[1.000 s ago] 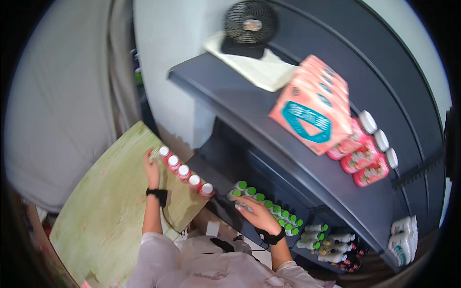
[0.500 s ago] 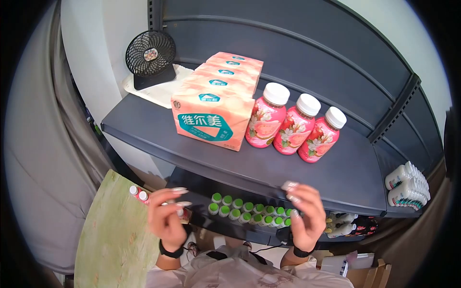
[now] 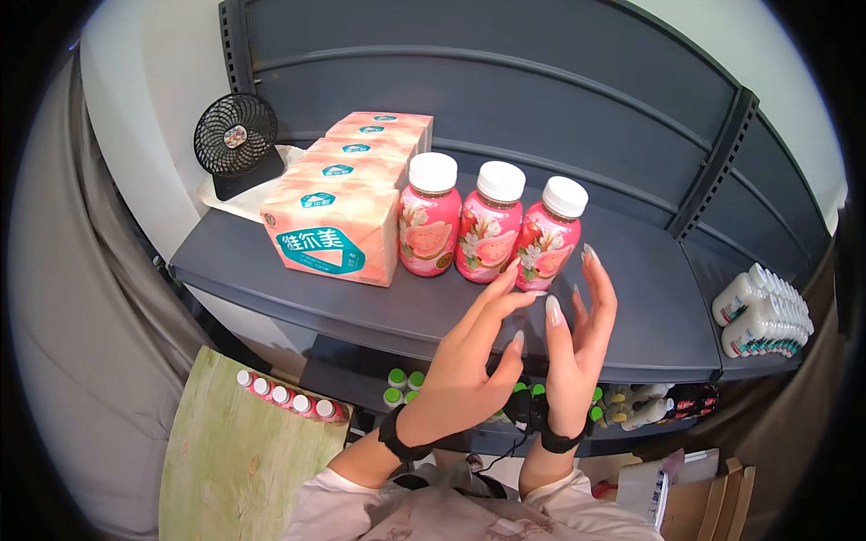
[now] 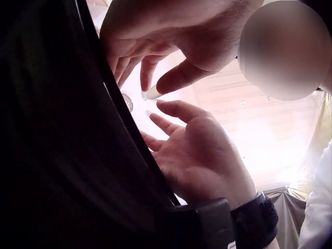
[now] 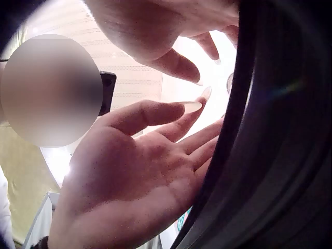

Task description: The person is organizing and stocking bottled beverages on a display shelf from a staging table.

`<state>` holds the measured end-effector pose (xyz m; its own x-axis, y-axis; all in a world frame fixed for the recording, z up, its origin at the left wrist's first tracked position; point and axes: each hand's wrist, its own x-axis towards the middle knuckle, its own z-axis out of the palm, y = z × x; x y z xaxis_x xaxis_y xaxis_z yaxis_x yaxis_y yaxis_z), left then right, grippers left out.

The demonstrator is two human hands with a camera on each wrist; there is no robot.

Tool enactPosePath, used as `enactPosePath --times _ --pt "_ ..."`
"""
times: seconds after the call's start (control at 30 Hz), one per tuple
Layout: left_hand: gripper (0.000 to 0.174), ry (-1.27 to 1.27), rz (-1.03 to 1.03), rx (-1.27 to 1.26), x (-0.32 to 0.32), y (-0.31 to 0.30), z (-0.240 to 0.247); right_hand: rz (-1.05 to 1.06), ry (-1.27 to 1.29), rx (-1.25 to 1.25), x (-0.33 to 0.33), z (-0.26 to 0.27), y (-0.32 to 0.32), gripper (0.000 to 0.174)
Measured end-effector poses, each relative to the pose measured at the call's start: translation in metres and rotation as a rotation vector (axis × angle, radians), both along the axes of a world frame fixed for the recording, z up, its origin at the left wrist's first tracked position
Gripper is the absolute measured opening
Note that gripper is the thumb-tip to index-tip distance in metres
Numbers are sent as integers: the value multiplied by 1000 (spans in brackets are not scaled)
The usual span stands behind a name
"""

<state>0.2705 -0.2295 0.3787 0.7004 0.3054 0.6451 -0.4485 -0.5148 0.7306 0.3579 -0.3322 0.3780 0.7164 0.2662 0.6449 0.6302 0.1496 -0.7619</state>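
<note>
Three pink bottles with white caps stand side by side on the grey shelf: the left pink bottle [image 3: 429,230], the middle pink bottle [image 3: 490,234] and the right pink bottle [image 3: 548,242]. My left hand [image 3: 469,356] reaches up in front of them, its fingertips overlapping the lower part of the middle and right bottles. To its right, my right hand [image 3: 577,361] has extended fingers just below and beside the right bottle. The palms partly face each other with a gap between, and nothing shows in either hand. Both wrist views show the spread fingers against bright light.
Stacked peach tissue packs [image 3: 336,216] adjoin the bottles, with a black fan [image 3: 236,135] behind. White bottles [image 3: 762,316] lie at the far right. Green-capped bottles [image 3: 397,377] stand on the lower shelf. A row of pink bottles [image 3: 281,397] lines the green table [image 3: 234,460].
The right hand has left the green-capped bottles, and the left hand has left the table's row. Both have risen to the upper shelf, closing toward the right pink bottle. The head view has turned and shifted.
</note>
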Motion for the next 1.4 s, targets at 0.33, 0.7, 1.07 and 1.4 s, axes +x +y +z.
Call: enactPosePath --times 0.33,0.7,1.07,1.4 --pt "51 -15 14 -70 20 -2 3 105 155 -28 10 14 2 61" --pt "49 14 -75 -214 21 1 3 140 223 86 18 12 13 57" --pt "47 24 -111 -240 19 2 6 104 180 58 21 6 11 52" --pt "50 20 -91 -224 21 1 1 179 206 125 19 10 15 58"
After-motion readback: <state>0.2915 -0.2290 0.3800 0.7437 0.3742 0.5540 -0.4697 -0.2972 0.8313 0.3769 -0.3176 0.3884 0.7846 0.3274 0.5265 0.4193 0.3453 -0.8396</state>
